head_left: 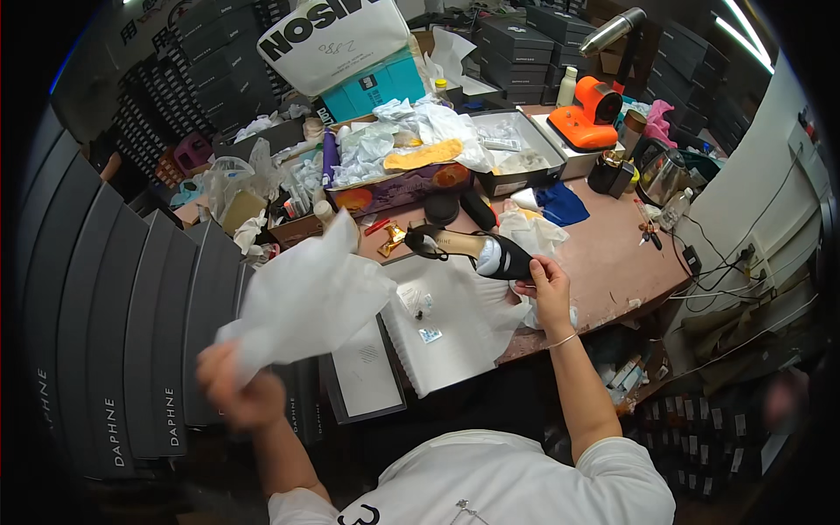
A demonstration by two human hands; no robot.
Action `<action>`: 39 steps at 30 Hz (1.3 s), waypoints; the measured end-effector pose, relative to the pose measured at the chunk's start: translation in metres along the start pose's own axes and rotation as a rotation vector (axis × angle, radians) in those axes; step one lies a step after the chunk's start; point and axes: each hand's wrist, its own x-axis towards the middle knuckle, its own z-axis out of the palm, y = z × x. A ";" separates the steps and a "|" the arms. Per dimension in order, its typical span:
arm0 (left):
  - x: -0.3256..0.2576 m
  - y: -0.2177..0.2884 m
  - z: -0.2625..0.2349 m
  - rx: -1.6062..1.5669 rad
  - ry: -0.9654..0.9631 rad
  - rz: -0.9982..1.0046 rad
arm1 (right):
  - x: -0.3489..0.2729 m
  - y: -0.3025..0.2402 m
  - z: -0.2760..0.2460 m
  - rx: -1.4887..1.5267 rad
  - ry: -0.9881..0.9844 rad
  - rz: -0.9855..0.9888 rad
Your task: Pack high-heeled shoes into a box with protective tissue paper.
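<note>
My right hand [549, 293] grips a black shoe [514, 262] by its toe, thumb on top. The shoe has a beige insole, a thin strap at the heel and white stuffing in the toe. At the left, my left hand [234, 385], blurred by motion, is closed on a thin white sheet of wrapping paper [306, 297] that hangs in the air. Between my hands, white lining paper [451, 354] lies spread at the table's near edge, with a small blue-and-white sachet [430, 335] on it. A grey-edged box part [367, 385] shows beside it.
Tall grey shoeboxes [153, 332] line the left side. Behind the shoe, a carton [402, 188] overflows with crumpled paper. An orange device [584, 118], a glass kettle [661, 175] and a blue cloth [563, 204] are on the pink table [612, 254]. Cables [717, 284] hang at the right.
</note>
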 end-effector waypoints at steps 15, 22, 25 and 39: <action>-0.137 0.094 0.052 -1.476 -0.183 -2.230 | -0.084 -0.018 0.130 -0.621 -0.744 -0.454; -0.136 0.130 0.035 -1.142 -0.129 -2.030 | -0.117 0.009 0.141 -0.730 -1.008 -0.468; -0.153 0.127 0.030 -1.134 -0.172 -1.997 | -0.114 0.008 0.150 -0.702 -1.045 -0.385; -0.164 0.073 0.045 -1.288 0.008 -2.251 | -0.062 0.041 0.115 -1.057 -0.527 -0.762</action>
